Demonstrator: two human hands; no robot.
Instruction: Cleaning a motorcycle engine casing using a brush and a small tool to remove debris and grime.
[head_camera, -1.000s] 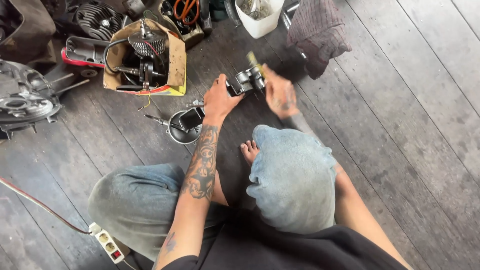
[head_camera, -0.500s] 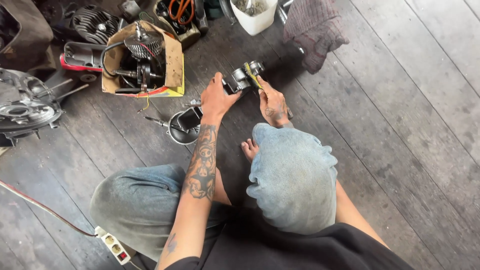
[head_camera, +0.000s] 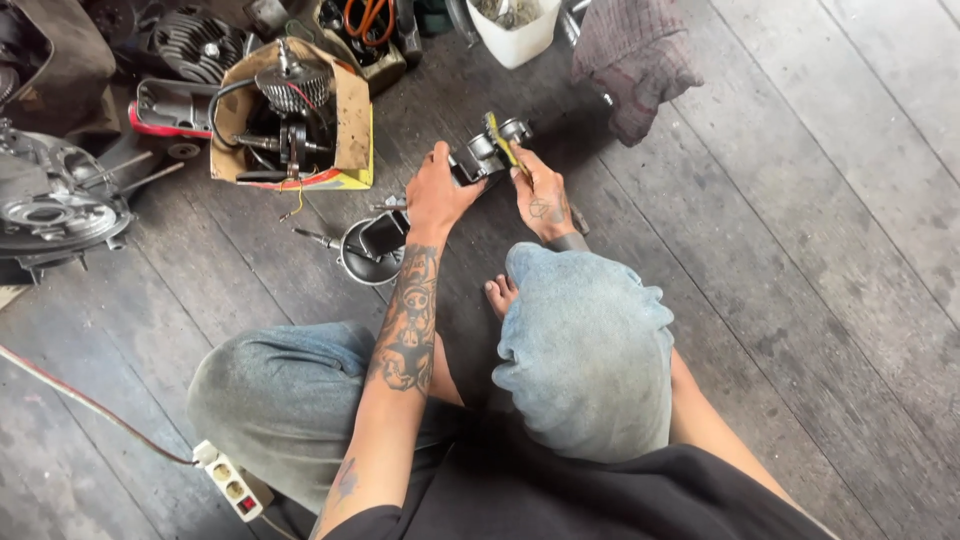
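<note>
While both hands grip a metal part (head_camera: 487, 152), a cardboard box (head_camera: 352, 120) sits left.

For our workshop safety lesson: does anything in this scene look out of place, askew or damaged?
Yes. A power strip lies loose on the floor by the person's knee, its cable trailing across the planks. The cardboard box holding engine parts is torn and sagging. The left hand and right hand hold a small metal part normally.
</note>
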